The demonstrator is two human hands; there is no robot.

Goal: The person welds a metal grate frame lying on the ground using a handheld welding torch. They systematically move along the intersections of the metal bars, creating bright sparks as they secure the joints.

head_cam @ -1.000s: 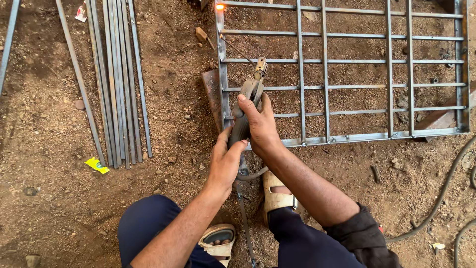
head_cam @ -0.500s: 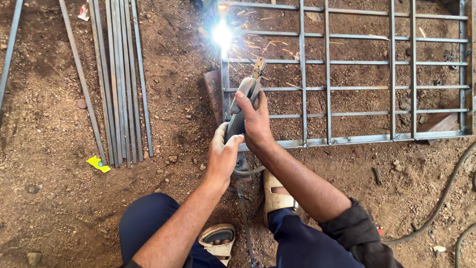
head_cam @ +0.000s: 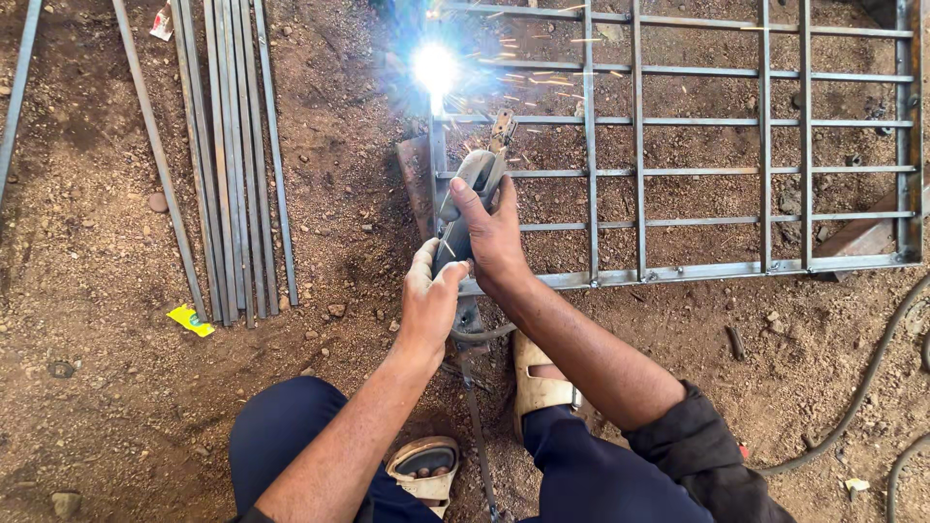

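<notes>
The brown dirt ground fills the whole view, with little stones all over it. On it lies a big grey metal grid frame made of thin bars, flat on the dirt at the top right. To the left, well apart from the frame, a bunch of long thin grey metal rods lies side by side. A dark cable curves over the dirt at the right. The person squats with dark blue trousers and pale sandals. The right hand has its fingers curled tight around the top of a grey welding holder. The left hand is wrapped closed around the lower end of the same holder, just below the right hand. The holder points up at the left edge of the frame. There a bright white spark glows on the frame's corner bar, and small sparks fly out to the right. A small yellow scrap lies near the bottom of the rods.
</notes>
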